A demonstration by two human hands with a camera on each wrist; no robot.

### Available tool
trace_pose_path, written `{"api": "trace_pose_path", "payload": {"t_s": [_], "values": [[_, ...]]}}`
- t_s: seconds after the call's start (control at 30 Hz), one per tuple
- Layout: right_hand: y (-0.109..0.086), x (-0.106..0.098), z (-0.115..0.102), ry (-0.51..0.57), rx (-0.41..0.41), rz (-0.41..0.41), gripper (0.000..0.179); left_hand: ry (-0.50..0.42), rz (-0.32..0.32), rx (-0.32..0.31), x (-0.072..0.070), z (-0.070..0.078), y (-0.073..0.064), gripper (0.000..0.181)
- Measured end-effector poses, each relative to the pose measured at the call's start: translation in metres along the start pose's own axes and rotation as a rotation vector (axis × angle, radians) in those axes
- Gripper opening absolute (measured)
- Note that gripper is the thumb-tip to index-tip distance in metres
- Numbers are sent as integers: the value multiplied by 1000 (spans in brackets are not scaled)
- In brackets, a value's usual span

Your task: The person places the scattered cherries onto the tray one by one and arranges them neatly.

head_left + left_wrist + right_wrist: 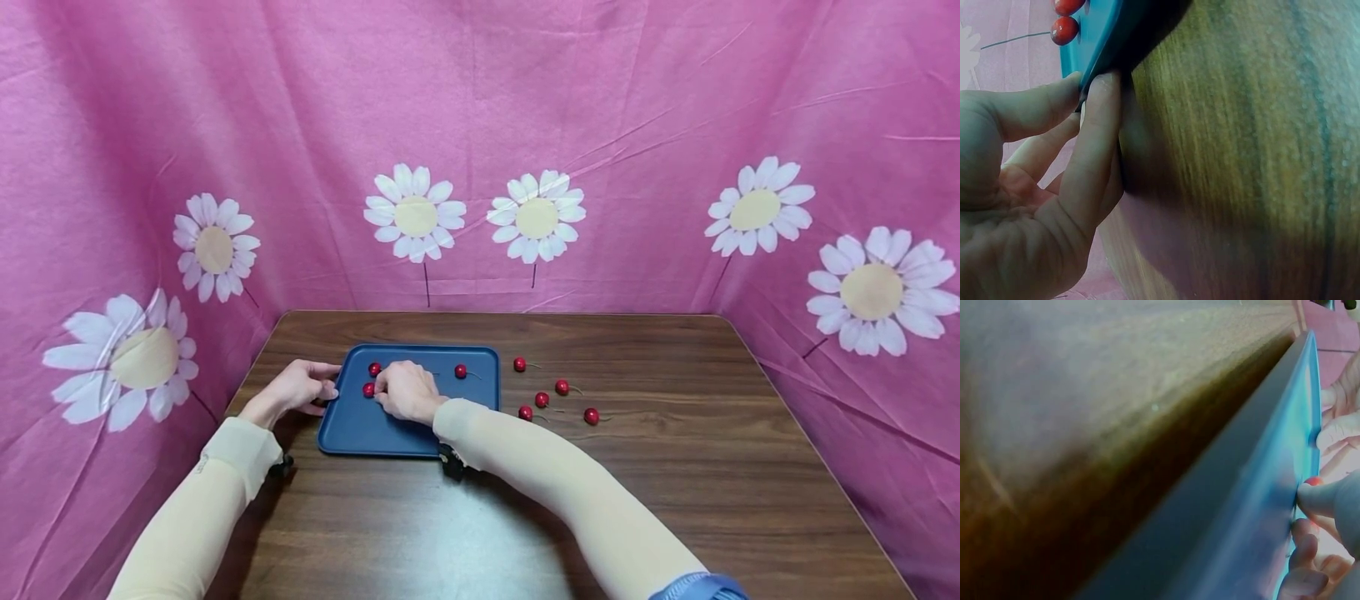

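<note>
A dark blue rectangular tray (408, 442) lies on the wooden table. My left hand (300, 385) grips its left rim, thumb and fingers pinching the edge in the left wrist view. Over the tray, my right hand (407, 392) reaches in from the right and pinches a red cherry (368, 389) at its fingertips. Just behind that one sits another cherry (374, 368), and a third cherry (461, 371) with a thin stem lies toward the tray's right side. The right palm and forearm hide part of the tray.
Right of the tray, several stemmed cherries lie scattered on the table (675, 475), among them a cherry (520, 364) at the back and a cherry (592, 416) farthest right. A pink curtain (480, 100) with printed daisies surrounds the table's back and sides.
</note>
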State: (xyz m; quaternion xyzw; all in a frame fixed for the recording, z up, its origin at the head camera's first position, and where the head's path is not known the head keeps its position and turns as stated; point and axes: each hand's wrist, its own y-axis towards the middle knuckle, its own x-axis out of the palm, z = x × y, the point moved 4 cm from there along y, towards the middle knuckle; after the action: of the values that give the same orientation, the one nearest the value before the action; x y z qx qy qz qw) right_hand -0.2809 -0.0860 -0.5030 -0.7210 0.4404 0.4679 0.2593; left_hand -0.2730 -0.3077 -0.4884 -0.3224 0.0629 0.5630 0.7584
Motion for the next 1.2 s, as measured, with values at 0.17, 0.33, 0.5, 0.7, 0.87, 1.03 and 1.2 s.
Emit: {"api": "trace_pose_path", "payload": {"t_s": [0.17, 0.33, 0.5, 0.7, 0.87, 1.03, 1.2], "values": [[-2, -3, 2, 1, -5, -15, 10, -11, -9, 10, 2, 2, 1, 67], [-3, -6, 5, -11, -11, -10, 11, -10, -10, 10, 3, 5, 0, 68], [-5, -9, 6, -17, -12, -7, 11, 3, -8, -1, 4, 5, 1, 68], [-11, -21, 4, 21, -10, -29, 13, 15, -4, 0, 4, 4, 0, 67], [-15, -35, 7, 50, -40, -52, 17, 26, 0, -9, 1, 3, -1, 67], [-18, -46, 17, 120, -83, -75, 24, 25, 1, -14, 1, 2, -1, 67], [-24, -61, 30, 239, -116, -67, 26, 16, 3, -21, 0, 2, -1, 68]]}}
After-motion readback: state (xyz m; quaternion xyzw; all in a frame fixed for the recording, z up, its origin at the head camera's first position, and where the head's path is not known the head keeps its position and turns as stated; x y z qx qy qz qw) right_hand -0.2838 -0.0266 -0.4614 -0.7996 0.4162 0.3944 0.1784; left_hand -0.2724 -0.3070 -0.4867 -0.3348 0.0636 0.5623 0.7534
